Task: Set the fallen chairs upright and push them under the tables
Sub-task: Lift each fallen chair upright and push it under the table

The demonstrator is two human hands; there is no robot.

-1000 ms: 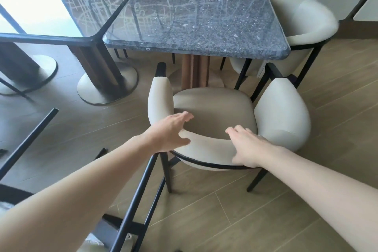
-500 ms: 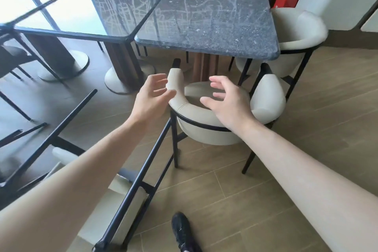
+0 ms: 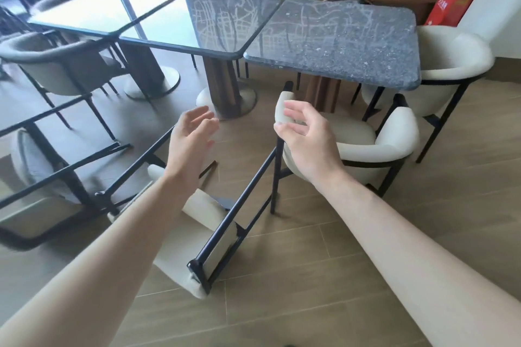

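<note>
Head view: wood-plank floor, dark stone table, fallen chair; both hands' fingers spread, empty.

Both empty hands, left and right, hover spread above a fallen cream black-framed chair; another cream chair stands upright at the dark speckled stone bench.

Beyond right hand: upright chair, cream upholstery, black frame. Past it, table, dark grey top, white speckles, pale streaks; brown ribbed pedestal. Below and between both hands: fallen chair, cream padding, black legs. Beyond left hand: second table, dark top with pale streaks, brown pedestal, beige round base. Far right of right hand: red box, white lettering. Floor: tan wood-grain planks.
</note>
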